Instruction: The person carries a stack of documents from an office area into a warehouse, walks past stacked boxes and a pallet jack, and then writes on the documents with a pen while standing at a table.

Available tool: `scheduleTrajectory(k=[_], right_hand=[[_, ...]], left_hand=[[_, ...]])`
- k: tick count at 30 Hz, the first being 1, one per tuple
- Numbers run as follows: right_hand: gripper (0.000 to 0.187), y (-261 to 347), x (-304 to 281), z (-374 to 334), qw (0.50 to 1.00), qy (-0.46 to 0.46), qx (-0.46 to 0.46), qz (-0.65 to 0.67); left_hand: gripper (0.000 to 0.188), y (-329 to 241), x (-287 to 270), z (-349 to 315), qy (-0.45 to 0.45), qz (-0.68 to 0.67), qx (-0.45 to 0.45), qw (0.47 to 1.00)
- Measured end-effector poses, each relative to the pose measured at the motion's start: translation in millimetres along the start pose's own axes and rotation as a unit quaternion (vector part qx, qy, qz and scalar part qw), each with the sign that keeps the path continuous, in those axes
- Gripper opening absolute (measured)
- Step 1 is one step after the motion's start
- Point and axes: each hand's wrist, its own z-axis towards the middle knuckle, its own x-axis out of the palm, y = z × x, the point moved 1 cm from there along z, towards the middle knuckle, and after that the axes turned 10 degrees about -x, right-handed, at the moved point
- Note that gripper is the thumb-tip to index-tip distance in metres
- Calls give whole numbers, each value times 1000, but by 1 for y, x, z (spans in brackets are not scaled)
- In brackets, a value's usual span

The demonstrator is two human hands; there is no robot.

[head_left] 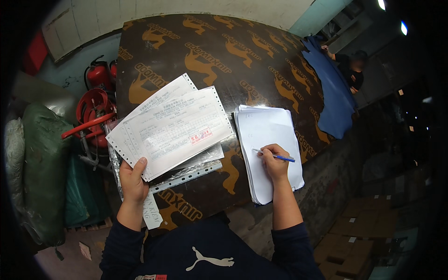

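Observation:
My left hand [134, 181] pinches the lower left corner of some printed forms [177, 128], thumb on top. The forms are white sheets with punched edges, fanned out; the front one bears a red stamp. Beneath them lie a clear plastic sleeve [191, 175] with a holed strip and a white card [151, 212]. In my right hand [274, 163] is a blue and white pen [284, 158], its tip at the top sheet of a stack of white paper [268, 126]. Faint marks show near that sheet's top. The stack rests on a dark board table [224, 60] with orange printed figures.
Red fire extinguishers [98, 74] and a red wheeled frame [95, 116] stand left of the table. Farther left are green wrapped bundles [44, 163]. A person [352, 70] at the far right is by a blue hide-like sheet [331, 93] draped over the edge. Cardboard boxes [364, 224] sit lower right.

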Motion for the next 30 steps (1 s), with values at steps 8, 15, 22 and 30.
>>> scheduleTrajectory(k=[8, 15, 22, 30], right_hand=[[16, 11, -6, 9, 993, -77, 56, 73], [25, 23, 5, 35, 998, -1, 43, 39], [17, 19, 7, 25, 998, -27, 52, 26], [18, 18, 5, 21, 998, -46, 37, 29]], left_hand=[[42, 1, -1, -1, 5, -9, 7, 1000], [43, 1, 0, -1, 2, -8, -6, 1000], [43, 1, -1, -1, 4, -12, 1, 1000], [42, 0, 0, 0, 3, -11, -6, 1000]])
